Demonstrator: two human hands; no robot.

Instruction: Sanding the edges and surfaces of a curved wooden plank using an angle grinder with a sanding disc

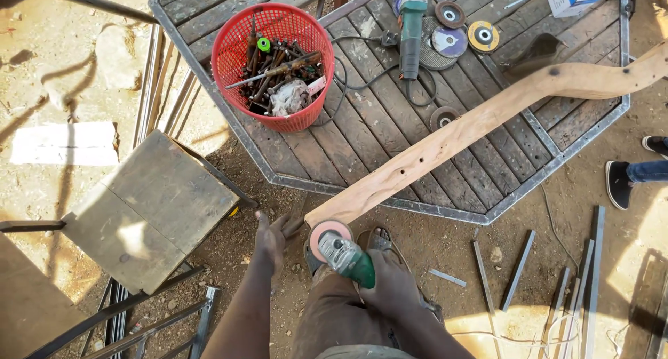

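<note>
My right hand (393,282) grips a green angle grinder (346,256) whose pink sanding disc (328,234) sits against the near end of a long curved wooden plank (480,119). The plank lies across an octagonal wooden table (362,133) with a metal rim and juts past its front edge. My left hand (271,239) is open, fingers spread, just left of the plank's end and below it; whether it touches the wood is unclear.
A red basket (273,63) of tools stands on the table, with a second grinder (411,28) and several discs (465,32) behind. A grey wooden stool (149,209) is at left. Metal bars (518,268) lie on the dirt. Another person's shoes (630,174) are at right.
</note>
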